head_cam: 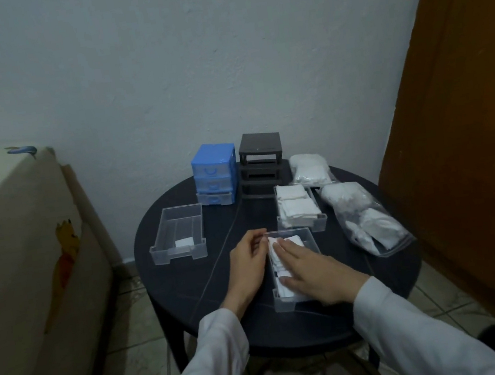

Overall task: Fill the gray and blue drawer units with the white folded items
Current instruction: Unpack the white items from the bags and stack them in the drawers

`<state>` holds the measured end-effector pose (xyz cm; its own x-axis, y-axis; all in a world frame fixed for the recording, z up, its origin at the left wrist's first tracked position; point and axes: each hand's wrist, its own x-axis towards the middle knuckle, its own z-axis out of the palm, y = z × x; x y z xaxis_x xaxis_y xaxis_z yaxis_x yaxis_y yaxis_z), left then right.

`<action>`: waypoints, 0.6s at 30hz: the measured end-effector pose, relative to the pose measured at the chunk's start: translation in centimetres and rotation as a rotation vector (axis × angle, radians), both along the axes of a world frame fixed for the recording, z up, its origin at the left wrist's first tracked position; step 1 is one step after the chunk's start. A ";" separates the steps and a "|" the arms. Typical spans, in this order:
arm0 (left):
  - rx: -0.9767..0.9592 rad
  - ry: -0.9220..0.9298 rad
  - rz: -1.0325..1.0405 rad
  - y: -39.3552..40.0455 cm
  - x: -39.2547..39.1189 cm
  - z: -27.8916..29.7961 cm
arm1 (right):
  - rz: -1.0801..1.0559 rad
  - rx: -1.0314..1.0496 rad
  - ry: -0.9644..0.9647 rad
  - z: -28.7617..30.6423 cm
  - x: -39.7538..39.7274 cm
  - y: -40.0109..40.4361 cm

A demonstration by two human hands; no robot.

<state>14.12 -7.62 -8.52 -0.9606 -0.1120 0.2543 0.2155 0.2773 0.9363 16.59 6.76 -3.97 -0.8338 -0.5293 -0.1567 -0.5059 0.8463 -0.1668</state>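
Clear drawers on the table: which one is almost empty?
The left drawer, by the blue unit: it holds a single white folded item. The other two are packed with white items.

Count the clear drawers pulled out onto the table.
3: a nearly empty drawer on the left, a full drawer right of centre by the gray unit, and the nearest drawer under both hands. None looks hidden.

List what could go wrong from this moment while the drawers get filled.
The near drawer sits by the table edge; the right hand pressing the folded items could push it off. The open bag overhangs the right rim and may slip. The full drawer may jam in the gray unit.
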 end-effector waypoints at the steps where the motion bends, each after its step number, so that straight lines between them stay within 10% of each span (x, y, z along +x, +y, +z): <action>1: -0.002 -0.002 0.002 0.0 0.0 0.0 | -0.001 0.025 -0.008 0.0 -0.2 -0.2; 8: -0.019 -0.002 0.017 0.2 0.0 0.1 | -0.014 0.053 -0.022 -0.5 -0.7 -1.3; 18: 0.001 0.062 0.095 1.0 1.3 2.7 | -0.182 -0.733 0.043 0.7 -0.1 2.9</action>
